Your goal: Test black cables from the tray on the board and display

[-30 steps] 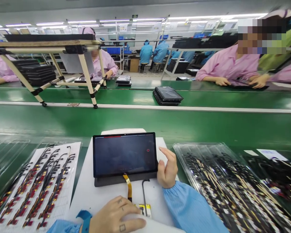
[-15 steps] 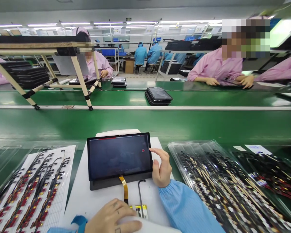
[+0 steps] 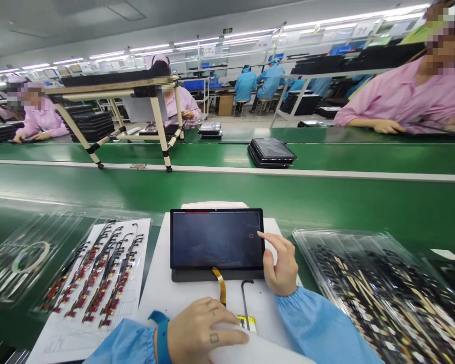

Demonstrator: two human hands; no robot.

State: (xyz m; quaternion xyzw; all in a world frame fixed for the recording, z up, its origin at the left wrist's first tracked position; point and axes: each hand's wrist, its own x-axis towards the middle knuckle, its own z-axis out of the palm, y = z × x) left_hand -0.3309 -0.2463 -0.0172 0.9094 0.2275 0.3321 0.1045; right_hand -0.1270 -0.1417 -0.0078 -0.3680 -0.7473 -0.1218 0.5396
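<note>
A dark display panel (image 3: 216, 240) with a black border leans tilted on a white pad (image 3: 157, 283), a red dot glowing near its right side. At that right edge is my right hand (image 3: 282, 263), index finger stretched toward the dot, thumb apart, gripping nothing. A gold flex cable (image 3: 220, 285) runs down from the panel, beside a thin black cable (image 3: 244, 303) and a partly covered yellow piece (image 3: 246, 322). My left hand (image 3: 202, 328), wearing a blue wristband (image 3: 162, 338), lies with fingers stretched over a smooth white piece (image 3: 265, 349); its thumb is hidden.
Clear trays of cable strips (image 3: 356, 283) stand at right. On the left, red-ended cables (image 3: 109, 283) lie on paper, near a tray with a ring (image 3: 32, 257). Stacked tablets (image 3: 272, 151) and a pipe-frame rack (image 3: 161, 131) stand across the green bench. Co-workers in pink sit opposite.
The camera view has swung left and tilted, so everything sits further right in the picture. Both hands keep much the same positions at the panel and white piece.
</note>
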